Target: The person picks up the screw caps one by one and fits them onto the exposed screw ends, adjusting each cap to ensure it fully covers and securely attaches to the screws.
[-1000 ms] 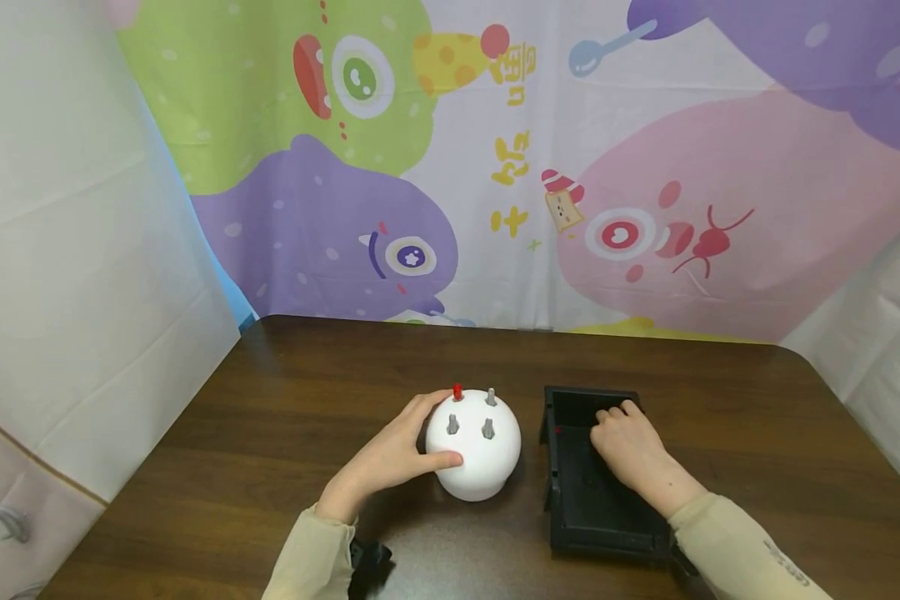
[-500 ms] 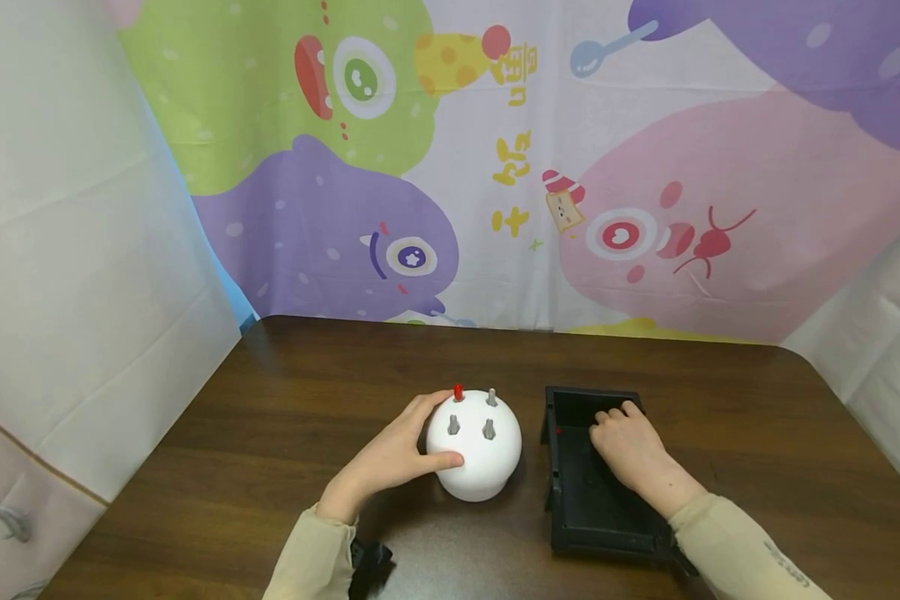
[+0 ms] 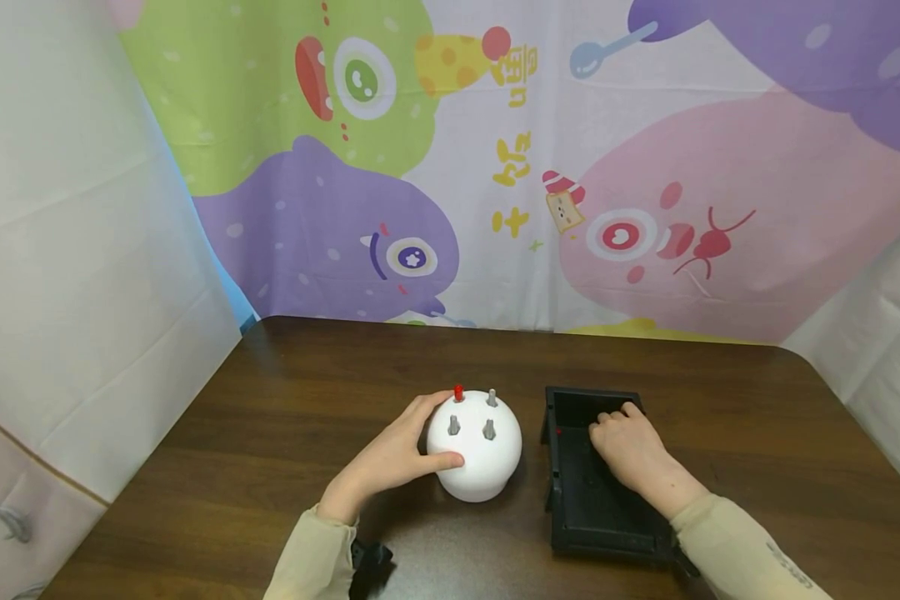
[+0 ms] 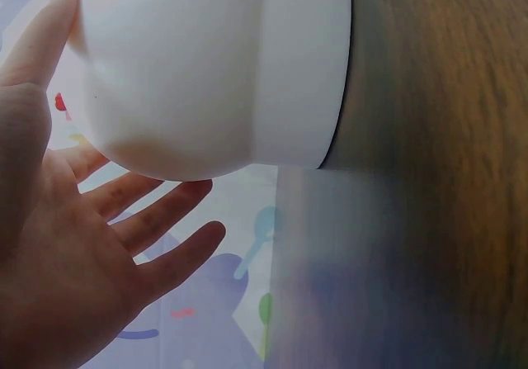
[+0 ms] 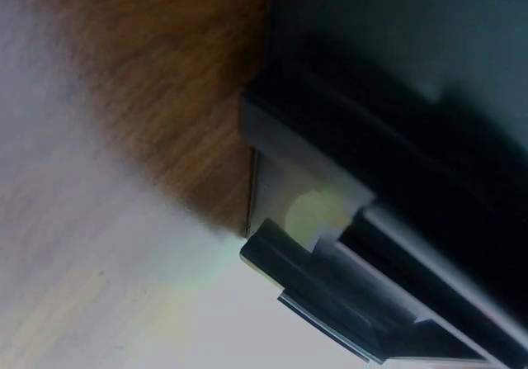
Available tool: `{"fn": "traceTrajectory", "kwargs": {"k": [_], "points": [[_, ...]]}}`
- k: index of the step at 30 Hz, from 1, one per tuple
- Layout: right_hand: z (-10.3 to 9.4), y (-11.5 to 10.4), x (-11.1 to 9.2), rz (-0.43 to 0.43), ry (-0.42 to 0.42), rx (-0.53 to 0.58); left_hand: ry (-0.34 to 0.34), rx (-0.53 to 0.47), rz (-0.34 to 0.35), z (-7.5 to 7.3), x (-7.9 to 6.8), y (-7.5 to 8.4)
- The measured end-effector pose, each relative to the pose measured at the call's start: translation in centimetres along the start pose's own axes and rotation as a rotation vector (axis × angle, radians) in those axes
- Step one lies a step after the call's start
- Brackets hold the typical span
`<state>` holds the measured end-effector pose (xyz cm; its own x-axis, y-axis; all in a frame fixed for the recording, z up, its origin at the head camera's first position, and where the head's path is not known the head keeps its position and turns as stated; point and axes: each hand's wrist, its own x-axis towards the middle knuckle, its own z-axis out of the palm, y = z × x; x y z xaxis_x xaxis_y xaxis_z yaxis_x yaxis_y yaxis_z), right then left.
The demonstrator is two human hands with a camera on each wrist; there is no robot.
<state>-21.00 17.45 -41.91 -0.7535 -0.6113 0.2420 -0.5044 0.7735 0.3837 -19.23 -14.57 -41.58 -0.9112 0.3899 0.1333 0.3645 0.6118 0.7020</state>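
Past the far edge of your dark brown wooden table (image 3: 330, 358), you see a big white cloth (image 3: 495, 275) with sideways cartoon monsters on it. On your left is a green monster (image 3: 255, 100) with one big eye and a spotted yellow party hat (image 3: 450, 65). Below it is a purple monster (image 3: 318, 237) with a curvy mouth. On your right is a pink monster (image 3: 742, 158) with a heart in its eye. Yellow letters (image 3: 512, 223) run down the middle, near a pale blue spoon (image 3: 587, 58). Plain white sheets (image 3: 82, 167) hang on both sides. Low on your left is a bent grey thing (image 3: 13, 525), too small to name.
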Motion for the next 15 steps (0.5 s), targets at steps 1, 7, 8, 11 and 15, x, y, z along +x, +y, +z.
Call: {"fn": "traceTrajectory", "kwargs": {"k": [1, 7, 8, 11, 15], "points": [[-0.1, 0.0, 0.0, 0.004, -0.007, 0.009, 0.000, 0.001, 0.000, 0.0, 0.0, 0.0], [-0.7, -0.1, -0.1, 0.015, -0.060, 0.055, 0.005, 0.000, 0.004, 0.1, 0.0, 0.0], [-0.8, -0.1, -0.1, 0.016, -0.068, 0.060, 0.005, 0.000, 0.004, 0.1, 0.0, 0.0], [-1.1, 0.0, -0.1, 0.018, -0.061, 0.078, 0.003, 0.001, 0.003, 0.1, -0.1, 0.0], [-1.6, 0.0, 0.0, 0.022, -0.016, 0.100, 0.003, 0.004, 0.002, 0.1, 0.0, 0.0]]}}
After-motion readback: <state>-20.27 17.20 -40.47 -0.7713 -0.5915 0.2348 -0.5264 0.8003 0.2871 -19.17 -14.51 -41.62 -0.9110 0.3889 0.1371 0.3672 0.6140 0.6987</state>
